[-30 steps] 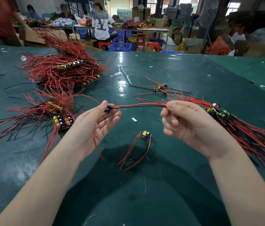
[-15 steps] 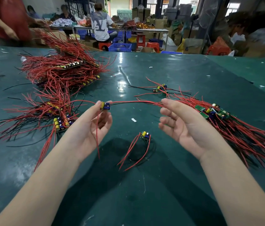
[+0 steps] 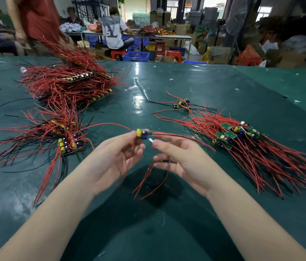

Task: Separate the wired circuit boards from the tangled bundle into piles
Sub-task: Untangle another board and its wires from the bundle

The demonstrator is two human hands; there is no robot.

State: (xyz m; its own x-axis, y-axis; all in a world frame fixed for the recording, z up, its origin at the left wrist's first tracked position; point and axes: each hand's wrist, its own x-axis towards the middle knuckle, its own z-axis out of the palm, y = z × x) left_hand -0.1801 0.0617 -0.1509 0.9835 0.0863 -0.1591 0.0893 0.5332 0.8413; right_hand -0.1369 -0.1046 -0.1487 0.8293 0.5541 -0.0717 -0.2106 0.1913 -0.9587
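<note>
Left hand (image 3: 114, 159): pinches the freed circuit board (image 3: 141, 133), now lifted clear above mid-worktop (image 3: 167, 232).
Right hand (image 3: 182, 162): released, off the wire; fingers relaxed.
Tangled bundle (image 3: 251, 147): right edge.
Meaning: board separated, ready for the left pile (image 3: 62, 134).

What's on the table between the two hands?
In the head view, between the left hand and right hand, one small wired board lies on the green table, its red wires trailing toward the person.

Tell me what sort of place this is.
Probably a small electronics assembly workshop: heaps of red-wired circuit boards lie on a big green worktable, and behind it other workers sit at benches among stacked cardboard boxes and blue crates.
</note>
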